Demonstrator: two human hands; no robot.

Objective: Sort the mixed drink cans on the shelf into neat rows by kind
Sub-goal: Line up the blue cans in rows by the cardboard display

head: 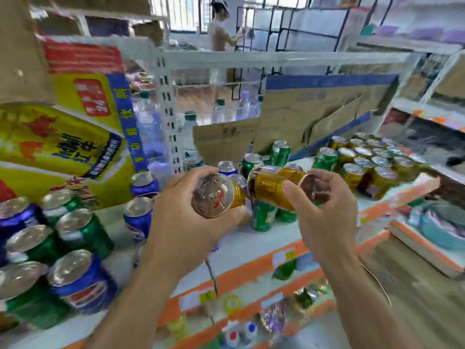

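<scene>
My left hand [181, 215] grips a gold can [216, 196] tipped over, its lid facing me. My right hand [324, 210] holds a second gold can [273, 186] lying sideways above the white shelf [251, 240]. Both cans hang over the middle of the shelf. Under them stand green cans [261, 215] and blue cans [139, 215]. A packed block of gold cans [372, 165] fills the shelf's right end. Mixed green and blue cans [75, 253] crowd the left end.
A yellow drink carton [75, 117] stands at the back left beside a white slotted upright [168, 117]. Brown cardboard [302, 117] leans behind the cans, with water bottles [191, 142] nearby. A person stands far back by a wire rack. Lower shelves hold small goods.
</scene>
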